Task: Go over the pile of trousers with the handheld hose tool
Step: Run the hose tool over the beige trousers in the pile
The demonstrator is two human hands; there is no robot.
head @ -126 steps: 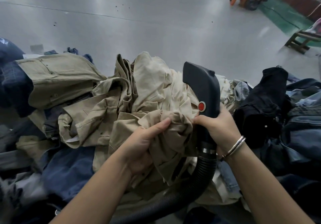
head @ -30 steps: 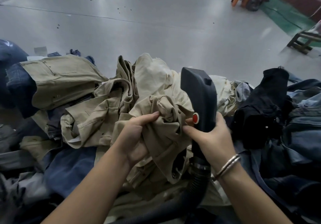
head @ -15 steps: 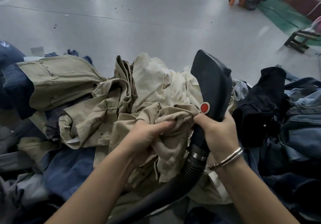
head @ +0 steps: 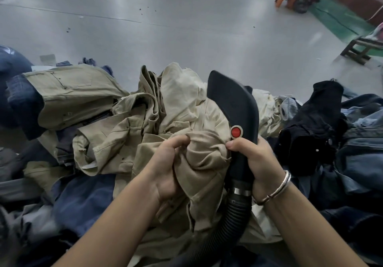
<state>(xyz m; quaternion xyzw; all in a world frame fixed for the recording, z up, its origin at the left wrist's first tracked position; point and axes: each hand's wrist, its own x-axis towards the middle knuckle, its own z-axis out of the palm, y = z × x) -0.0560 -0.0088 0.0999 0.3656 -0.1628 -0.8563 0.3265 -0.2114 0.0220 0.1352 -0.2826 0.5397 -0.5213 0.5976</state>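
Atop pile: right hand (head: pixel 257 159) grips hose tool (head: pixel 238 111).

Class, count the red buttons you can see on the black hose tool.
1. The red button sits on the hose tool, just above the thumb of the right hand. Others may be hidden on its far side.

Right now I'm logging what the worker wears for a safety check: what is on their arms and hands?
Both forearms are bare, with no sleeves or gloves in view. The right hand has a silver metal bangle round its wrist. The left hand shows no ring, watch or band.
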